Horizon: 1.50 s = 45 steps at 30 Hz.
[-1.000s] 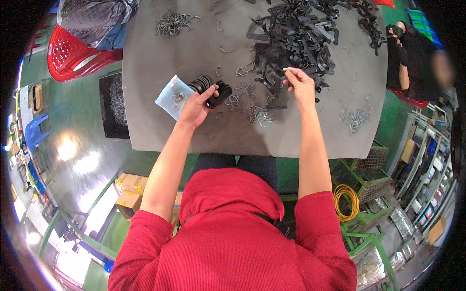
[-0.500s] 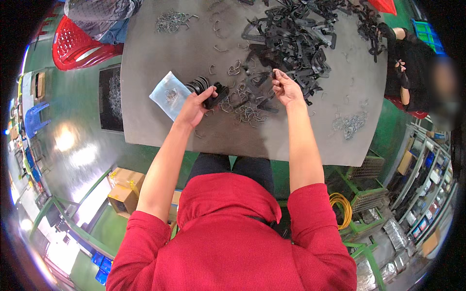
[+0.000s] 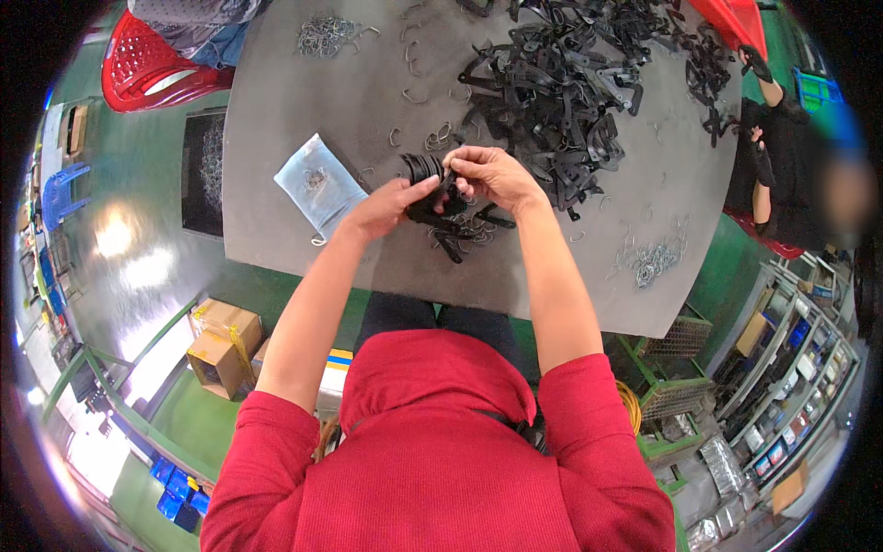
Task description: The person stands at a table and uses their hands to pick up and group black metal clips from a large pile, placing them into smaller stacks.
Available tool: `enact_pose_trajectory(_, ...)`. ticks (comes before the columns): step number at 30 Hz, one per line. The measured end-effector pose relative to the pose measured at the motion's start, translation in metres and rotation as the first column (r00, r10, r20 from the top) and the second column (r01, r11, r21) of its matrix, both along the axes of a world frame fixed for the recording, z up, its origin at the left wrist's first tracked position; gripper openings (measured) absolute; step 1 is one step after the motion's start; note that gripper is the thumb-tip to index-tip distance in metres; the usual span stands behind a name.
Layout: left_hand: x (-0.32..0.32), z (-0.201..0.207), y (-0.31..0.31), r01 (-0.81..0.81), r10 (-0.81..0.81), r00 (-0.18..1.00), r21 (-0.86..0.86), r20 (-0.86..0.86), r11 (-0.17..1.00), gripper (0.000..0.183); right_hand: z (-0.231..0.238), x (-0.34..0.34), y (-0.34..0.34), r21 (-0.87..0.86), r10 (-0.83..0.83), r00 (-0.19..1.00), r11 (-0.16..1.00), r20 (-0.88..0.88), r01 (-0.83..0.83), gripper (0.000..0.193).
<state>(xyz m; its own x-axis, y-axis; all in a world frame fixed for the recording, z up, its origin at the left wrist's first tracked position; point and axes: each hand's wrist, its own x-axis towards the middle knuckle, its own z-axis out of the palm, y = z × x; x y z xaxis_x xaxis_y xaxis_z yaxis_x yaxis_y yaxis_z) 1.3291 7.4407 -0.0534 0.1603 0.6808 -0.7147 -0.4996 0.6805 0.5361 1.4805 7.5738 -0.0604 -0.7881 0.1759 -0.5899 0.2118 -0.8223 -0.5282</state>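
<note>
A: Where are the hands?
B: Near the middle of the frame, over the tabletop [image 3: 276, 230]. The left hand [image 3: 386, 206] is closed around a bundle of black parts [image 3: 421, 166], whose curved edges stack up just above its thumb.

A: And the right hand [image 3: 497, 177]?
B: Narrow, thumb and fingertips drawn together at the bundle's right edge. Which piece they pinch is too small to tell.

A: What lies close by?
B: Loose wire hooks [image 3: 475, 234] just below the hands, partly hidden by dark pieces. Left of centre, a bluish plastic bag [image 3: 322, 198] lies flat near the left hand, small metal pieces showing in it.

A: Farther off?
B: A heap of black parts [image 3: 575, 101] fills the upper right of the tabletop. One pile of hooks [image 3: 326, 38] sits at the upper left, another cluster of hooks [image 3: 652, 263] right of centre.

A: Anyone else?
B: A co-worker [image 3: 782, 175] in dark fingerless gloves, at the frame's right.
</note>
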Motion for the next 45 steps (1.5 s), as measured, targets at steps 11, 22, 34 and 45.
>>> enact_pose_trajectory(11,-0.004,-0.023,-0.020,0.022,-0.023,1.000,0.026,0.004,0.999,0.025,-0.035,-0.004,-0.013,0.716,-0.342,0.812,0.687,0.472,-0.127,0.027)
enact_pose_trajectory(22,-0.011,-0.022,-0.027,-0.247,0.250,0.959,0.037,-0.131,0.968,0.028,-0.009,-0.018,-0.038,0.741,-0.256,0.763,0.544,0.594,-0.394,0.030)
enact_pose_trajectory(34,0.012,0.011,-0.027,0.074,-0.014,0.979,0.290,-0.205,0.954,0.032,0.024,-0.005,-0.093,0.540,-0.344,0.889,0.830,0.301,0.138,0.029)
enact_pose_trajectory(45,0.023,0.057,-0.026,0.388,-0.178,0.842,0.343,-0.509,0.855,0.033,0.083,0.014,-0.078,0.581,-0.163,0.908,0.808,0.385,-0.101,0.028)
